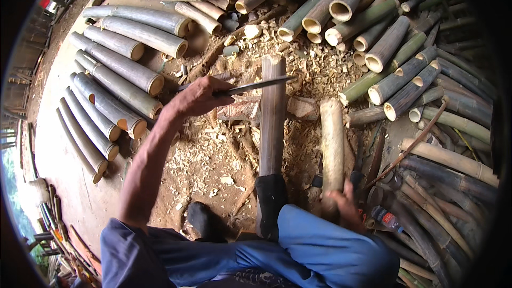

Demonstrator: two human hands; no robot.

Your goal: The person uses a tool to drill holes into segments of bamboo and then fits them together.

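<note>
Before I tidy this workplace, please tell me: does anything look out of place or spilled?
Yes: a plastic bottle lies beside bamboo poles near the right hand, unlike the bamboo around it; pale shavings litter the ground.

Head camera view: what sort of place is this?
Probably a bamboo workshop: cut bamboo tubes lie side by side, pale shavings are scattered about, and the left hand grips a long blade.

Red-and-white label (pixel 392 221) on a plastic btl. (pixel 380 213) was too sm. & blurry to read; no other txt, nos. or signs were legible anywhere in view.
</note>
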